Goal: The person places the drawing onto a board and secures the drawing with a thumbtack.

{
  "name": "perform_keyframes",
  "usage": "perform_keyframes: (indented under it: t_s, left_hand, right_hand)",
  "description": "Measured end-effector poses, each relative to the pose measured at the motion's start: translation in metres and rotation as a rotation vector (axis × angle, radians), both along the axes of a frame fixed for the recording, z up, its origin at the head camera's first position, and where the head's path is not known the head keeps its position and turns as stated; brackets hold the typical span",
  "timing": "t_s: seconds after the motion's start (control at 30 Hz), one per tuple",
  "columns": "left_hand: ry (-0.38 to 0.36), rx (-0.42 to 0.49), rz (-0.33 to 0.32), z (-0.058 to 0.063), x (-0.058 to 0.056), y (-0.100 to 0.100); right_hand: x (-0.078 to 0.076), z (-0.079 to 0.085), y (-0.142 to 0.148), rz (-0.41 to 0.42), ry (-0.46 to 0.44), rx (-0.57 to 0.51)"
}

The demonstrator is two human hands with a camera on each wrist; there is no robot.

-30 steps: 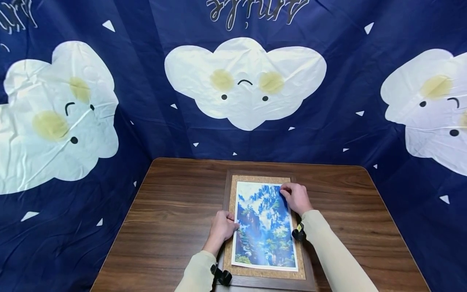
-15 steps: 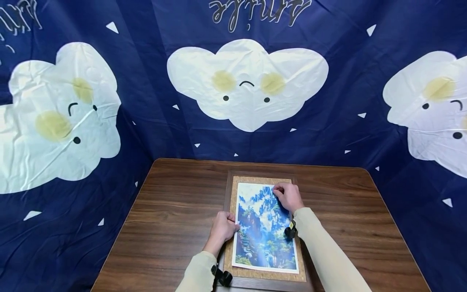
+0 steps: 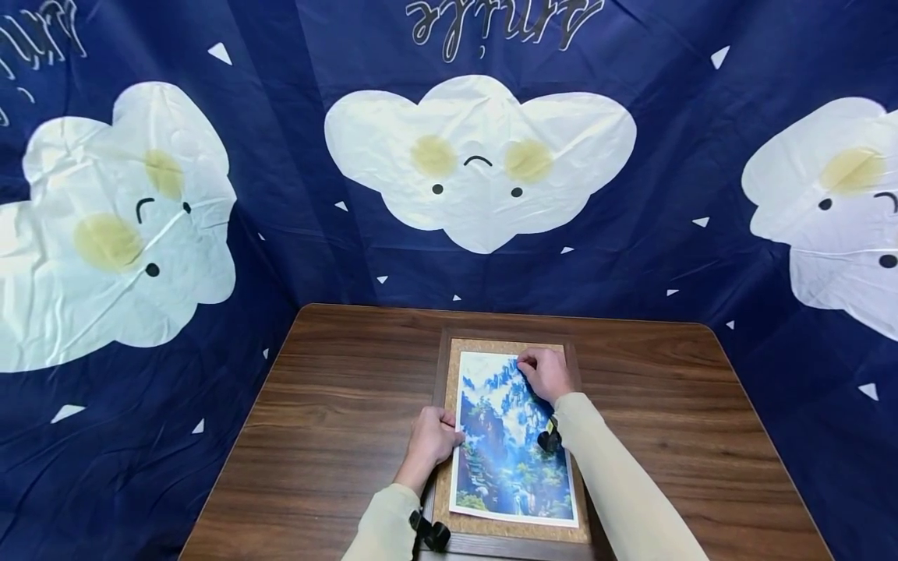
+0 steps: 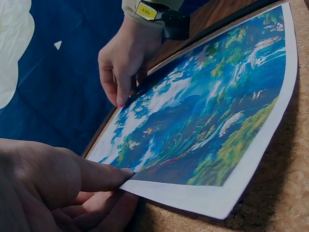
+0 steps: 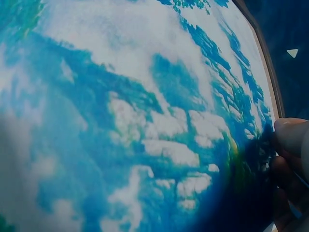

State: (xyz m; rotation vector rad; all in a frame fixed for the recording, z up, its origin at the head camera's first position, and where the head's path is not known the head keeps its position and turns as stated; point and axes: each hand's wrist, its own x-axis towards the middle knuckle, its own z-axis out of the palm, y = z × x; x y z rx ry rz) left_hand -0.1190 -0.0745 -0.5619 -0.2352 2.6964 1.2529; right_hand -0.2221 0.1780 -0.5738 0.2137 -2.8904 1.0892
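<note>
A printed mountain landscape picture (image 3: 484,460) with a white border lies over a cork board (image 3: 515,528) in a brown frame. My left hand (image 3: 433,438) pinches the picture's left edge between thumb and fingers; in the left wrist view the nearby corner curls up off the cork. Toward the picture's top edge is my right hand (image 3: 549,372), its thumb and fingertips pinched together close over the paper. A small pink-red pin (image 4: 120,105) shows at those fingertips in the left wrist view. In the right wrist view the fingers (image 5: 294,137) stand at the picture's far edge.
The board's brown frame (image 3: 439,374) lies on a dark wood-grain table (image 3: 337,436). Dark blue cloth (image 3: 295,156) printed with white clouds hangs behind and on both sides. Black wrist cameras (image 3: 435,536) sit on both sleeves.
My right hand has slid left along the top of the picture, from its upper right corner toward the middle. My left hand keeps its hold on the left edge.
</note>
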Motion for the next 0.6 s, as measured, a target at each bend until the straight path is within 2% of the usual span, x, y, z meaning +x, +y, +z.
perform_keyframes:
  t_s: [0.23,0.6]
  left_hand:
    - [0.003,-0.011,0.004,-0.001,0.0001,0.0007]
    - [-0.013,-0.006,0.009,-0.0004,-0.0003,0.001]
  right_hand:
    - [-0.0016,-0.0025,-0.0027,-0.014,0.037,-0.022]
    - [-0.0074,-0.0028,-0.0059,-0.022,0.019,-0.013]
